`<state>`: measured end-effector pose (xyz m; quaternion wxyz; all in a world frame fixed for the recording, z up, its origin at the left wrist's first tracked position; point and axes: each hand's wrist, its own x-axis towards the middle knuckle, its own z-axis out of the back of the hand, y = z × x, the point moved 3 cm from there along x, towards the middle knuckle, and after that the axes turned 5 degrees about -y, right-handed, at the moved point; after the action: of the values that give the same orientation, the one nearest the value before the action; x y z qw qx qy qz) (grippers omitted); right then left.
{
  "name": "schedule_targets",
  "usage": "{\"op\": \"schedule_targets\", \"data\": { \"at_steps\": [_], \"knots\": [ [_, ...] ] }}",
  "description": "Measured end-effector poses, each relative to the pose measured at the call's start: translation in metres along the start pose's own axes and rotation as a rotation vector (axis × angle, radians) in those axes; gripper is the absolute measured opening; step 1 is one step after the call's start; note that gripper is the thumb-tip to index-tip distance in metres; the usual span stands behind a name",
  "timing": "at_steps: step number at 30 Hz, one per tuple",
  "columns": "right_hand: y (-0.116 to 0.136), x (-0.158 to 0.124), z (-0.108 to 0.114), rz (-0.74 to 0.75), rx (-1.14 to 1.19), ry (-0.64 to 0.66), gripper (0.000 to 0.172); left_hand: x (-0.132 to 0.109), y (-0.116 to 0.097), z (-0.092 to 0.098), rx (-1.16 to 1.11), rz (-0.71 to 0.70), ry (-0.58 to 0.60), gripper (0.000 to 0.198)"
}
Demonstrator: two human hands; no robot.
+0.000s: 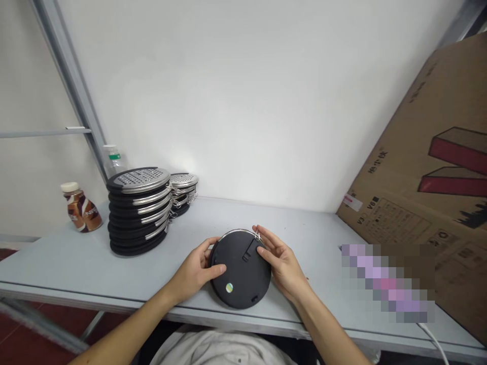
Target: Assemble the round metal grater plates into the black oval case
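A round grater [243,284] is held up over the front edge of the table, its flat black back facing me. It has a slotted catch near the top, a small round green-and-yellow sticker at lower left and a thin silver rim. My left hand [200,271] grips its left edge, thumb on the black face and fingers behind. My right hand [283,261] closes on the upper right edge, thumb on the face beside a small bent wire clip [257,234], fingers behind the rim. The grater's far side is hidden.
A tall stack of similar round graters [139,213] stands at left, with a shorter stack [184,190] behind. A brown drink bottle [81,208] and a clear bottle [114,161] are near them. A large cardboard box [429,187] leans at right, beside a blurred-out object [384,284] with a white cable.
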<state>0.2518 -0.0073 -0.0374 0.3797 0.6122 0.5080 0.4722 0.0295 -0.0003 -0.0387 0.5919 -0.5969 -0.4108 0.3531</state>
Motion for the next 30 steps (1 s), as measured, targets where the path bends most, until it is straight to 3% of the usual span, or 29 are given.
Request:
{"op": "schedule_targets", "data": {
  "at_steps": [4, 8, 10, 12, 14, 16, 21, 25, 27, 30],
  "knots": [
    [0.002, -0.004, -0.006, 0.106, -0.118, 0.006, 0.051, -0.004, 0.001, 0.007, 0.133, -0.171, -0.226, 0.056],
    [0.006, -0.009, -0.011, 0.097, -0.072, 0.024, 0.046, -0.017, -0.004, 0.008, 0.505, -0.572, -0.404, 0.052],
    [0.006, -0.01, -0.013, 0.056, 0.024, 0.039, 0.043, -0.023, -0.009, 0.002, 0.694, -0.832, -0.335, 0.062],
    [0.005, -0.009, -0.014, -0.015, 0.115, 0.04, 0.04, -0.026, -0.013, -0.009, 0.836, -1.062, -0.13, 0.07],
    [0.002, -0.008, -0.012, -0.079, 0.155, 0.021, 0.038, -0.026, -0.013, -0.018, 0.937, -1.177, 0.094, 0.071],
    [-0.002, -0.006, -0.009, -0.111, 0.13, -0.015, 0.04, -0.023, -0.01, -0.024, 1.02, -1.172, 0.215, 0.068],
    [-0.015, -0.002, 0.002, -0.166, -0.045, -0.102, 0.053, -0.016, -0.003, -0.031, 1.075, -1.054, 0.317, 0.064],
    [-0.02, -0.002, 0.005, -0.191, -0.118, -0.094, 0.055, -0.015, -0.006, -0.033, 1.039, -0.926, 0.383, 0.065],
    [-0.019, -0.003, 0.005, -0.224, -0.12, -0.065, 0.055, -0.013, -0.008, -0.03, 1.02, -0.828, 0.335, 0.063],
    [-0.017, -0.006, 0.004, -0.296, -0.086, -0.054, 0.06, -0.006, -0.005, -0.017, 0.985, -0.566, 0.075, 0.068]
  ]
}}
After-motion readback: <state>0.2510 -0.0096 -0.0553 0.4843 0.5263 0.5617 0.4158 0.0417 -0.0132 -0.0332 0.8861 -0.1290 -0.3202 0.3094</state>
